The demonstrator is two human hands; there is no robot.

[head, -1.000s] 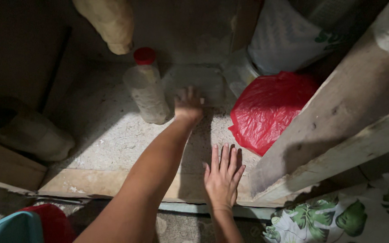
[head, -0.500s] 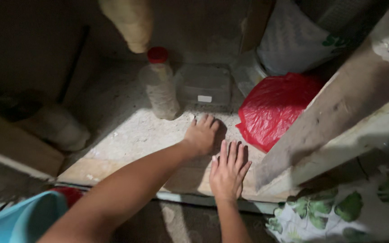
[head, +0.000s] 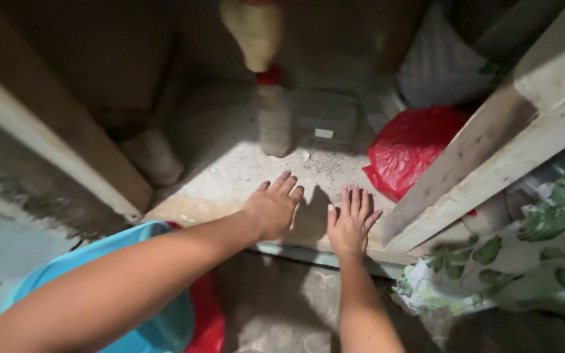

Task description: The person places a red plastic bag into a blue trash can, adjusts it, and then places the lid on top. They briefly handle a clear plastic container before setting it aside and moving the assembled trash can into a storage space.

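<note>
1. Low on the dusty, pale concrete shelf floor [head: 230, 170] of a dim cupboard, both bare hands lie palm down near the front edge.
2. Left hand [head: 273, 208] rests flat with its fingers spread and slightly curled; it grips nothing.
3. Right hand [head: 350, 222] is just beside it, fingers splayed wide on the same surface, holding nothing; the two hands are close but apart.
4. Behind the hands, well back on the shelf, stands an upright clear plastic bottle with a red cap [head: 274, 117]; its contents look pale, but the dim light does not let me tell what they are.
5. Just beside the bottle, to its right, sits a clear, squarish plastic container [head: 325, 117] with a small white label; what it holds cannot be told.
6. Further right lies a crumpled red plastic bag [head: 413, 150], bulging, contents hidden, partly behind a slanting pale wooden board [head: 492, 163].
7. A whitish woven sack [head: 436, 65] stands behind the red bag.
8. A yellowish rounded object [head: 253, 33] hangs above the bottle.
9. Below the shelf, at lower left under the left forearm, is a light blue plastic basin [head: 158, 327] with something red beside it.
10. White cloth with green leaf print [head: 531, 255] lies at lower right.
</note>
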